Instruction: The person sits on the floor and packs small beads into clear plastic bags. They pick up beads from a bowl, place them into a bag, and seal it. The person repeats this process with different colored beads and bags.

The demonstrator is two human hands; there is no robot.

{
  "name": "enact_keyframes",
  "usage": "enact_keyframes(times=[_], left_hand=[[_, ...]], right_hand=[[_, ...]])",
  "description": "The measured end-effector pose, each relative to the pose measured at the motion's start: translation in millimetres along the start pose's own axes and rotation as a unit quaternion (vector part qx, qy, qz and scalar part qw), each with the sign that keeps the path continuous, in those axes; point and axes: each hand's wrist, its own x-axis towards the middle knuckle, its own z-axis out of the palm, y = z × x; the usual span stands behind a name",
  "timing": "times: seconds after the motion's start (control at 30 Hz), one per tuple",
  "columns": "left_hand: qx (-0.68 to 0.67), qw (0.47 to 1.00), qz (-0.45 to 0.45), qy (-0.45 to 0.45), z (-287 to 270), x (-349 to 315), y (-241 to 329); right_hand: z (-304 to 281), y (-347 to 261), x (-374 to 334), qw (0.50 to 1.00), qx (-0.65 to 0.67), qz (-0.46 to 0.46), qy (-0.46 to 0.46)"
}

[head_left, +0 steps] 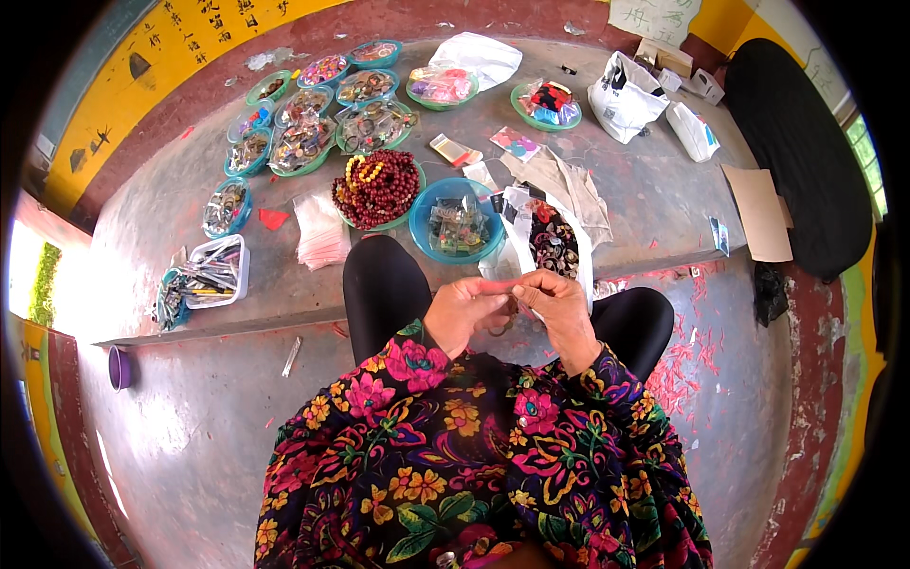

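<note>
Just above my lap, my left hand (pixel 457 313) and my right hand (pixel 561 315) meet with thumbs and fingers pinched together. What they pinch between the fingertips is too small to name; a thin dark loop seems to hang just below. Right beyond the right hand stands an open white bag (pixel 581 275) filled with small dark and red pieces (pixel 553 245). A blue basin (pixel 417 237) with small clear packets (pixel 459 226) lies beyond the left hand. Left of it, dark red bead strings (pixel 365 197) with some yellow beads fill a green basin.
Several colored basins of packeted trinkets (pixel 301 133) cover the raised floor at the far left. Nearer are a stack of clear bags (pixel 318 230) and a white tray of pens (pixel 214 275). Cardboard (pixel 758 213) stands at right. Red scraps (pixel 684 370) litter the lower floor.
</note>
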Motion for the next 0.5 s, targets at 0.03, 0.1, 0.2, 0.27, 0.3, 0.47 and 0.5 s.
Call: enact_keyframes(times=[0.03, 0.1, 0.2, 0.27, 0.3, 0.47, 0.5], left_hand=[[-0.006, 1.000, -0.007, 0.005, 0.9, 0.0, 2.1], [-0.010, 1.000, -0.015, 0.020, 2.7, -0.7, 4.5], [0.000, 0.999, -0.012, 0.039, 3.1, -0.9, 4.5], [0.016, 0.999, -0.002, 0.040, 1.0, 0.6, 1.8], [0.017, 0.999, -0.004, 0.037, 1.4, 1.0, 1.9], [-0.025, 0.999, -0.026, 0.009, 6.8, 3.4, 8.8], [-0.026, 0.999, -0.031, 0.013, 5.5, 4.0, 7.6]], right_hand=[[0.1, 2.0, -0.1, 1.000, -0.005, 0.001, 0.008], [2.6, 1.1, -0.3, 1.000, -0.014, 0.007, 0.016], [7.4, -4.2, -1.6, 0.999, -0.027, 0.017, 0.014], [7.1, -1.9, -1.5, 0.999, -0.032, 0.017, 0.009], [6.1, 0.0, -1.2, 0.999, -0.029, 0.011, 0.010], [4.6, 1.6, -1.6, 0.999, 0.006, -0.025, 0.020], [4.7, 1.1, -1.7, 0.999, 0.015, -0.030, 0.021]])
